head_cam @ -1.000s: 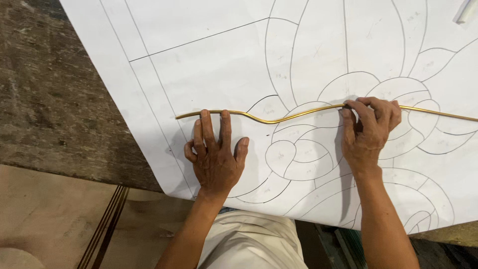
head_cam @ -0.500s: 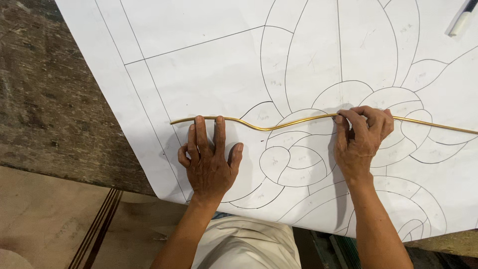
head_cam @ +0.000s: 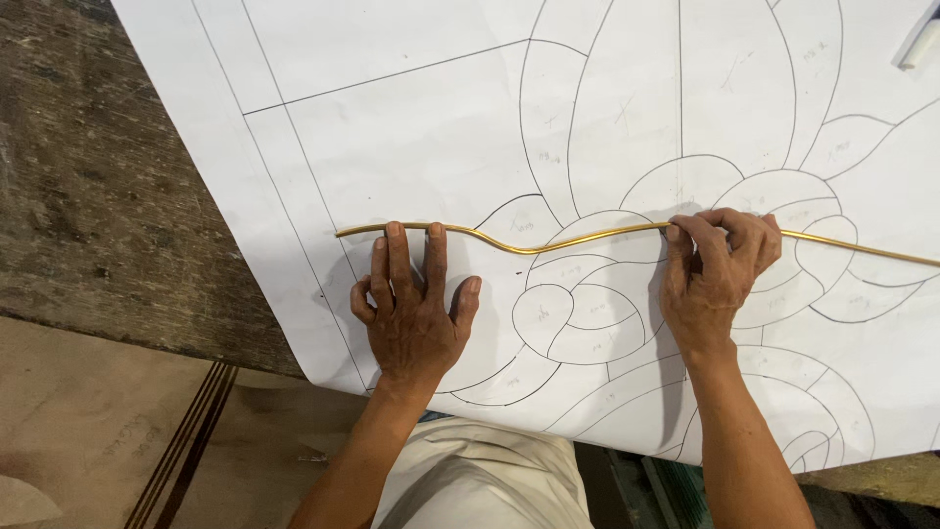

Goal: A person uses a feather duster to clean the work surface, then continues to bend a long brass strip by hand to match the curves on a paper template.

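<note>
A long thin brass strip [head_cam: 587, 237] lies across a large white paper pattern [head_cam: 441, 127] drawn with curved flower outlines. The strip has a shallow wave near its middle. My left hand [head_cam: 413, 306] lies flat on the paper, its fingertips pressing the strip's left end down. My right hand [head_cam: 718, 269] is curled over the strip further right, fingers pinched on it. The strip runs on past my right hand to the right edge of the view.
The paper lies on a dark worn worktop [head_cam: 88, 196], bare at the left. A white marker [head_cam: 920, 44] rests on the paper at the top right. Below the table edge are my light trousers [head_cam: 480, 480] and a brown floor [head_cam: 117, 431].
Both hands stay on the strip in almost the same places. The view has shifted slightly, so the marker shows a little differently at the top right.
</note>
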